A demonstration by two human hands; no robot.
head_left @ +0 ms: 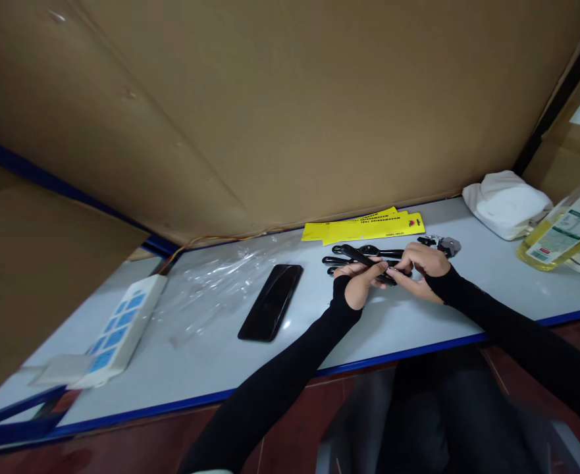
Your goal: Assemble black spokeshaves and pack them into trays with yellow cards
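Both the left hand [359,282] and the right hand [422,262] grasped one black strap [363,257] above the table [418,322], near yellow cards [363,227] and right of a phone [271,301].

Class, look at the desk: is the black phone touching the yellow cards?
Apart. The head view shows the black phone lying left of the yellow cards, with bare white desk plainly between them.

Both arms, in long black sleeves, are reaching forward and angling inward so the hands are meeting in front of the body. The left hand [361,280] is curling, thumb side up, fingers closing. The right hand [424,264] is lying palm down, fingers bent, seemingly pinching against the left fingertips.
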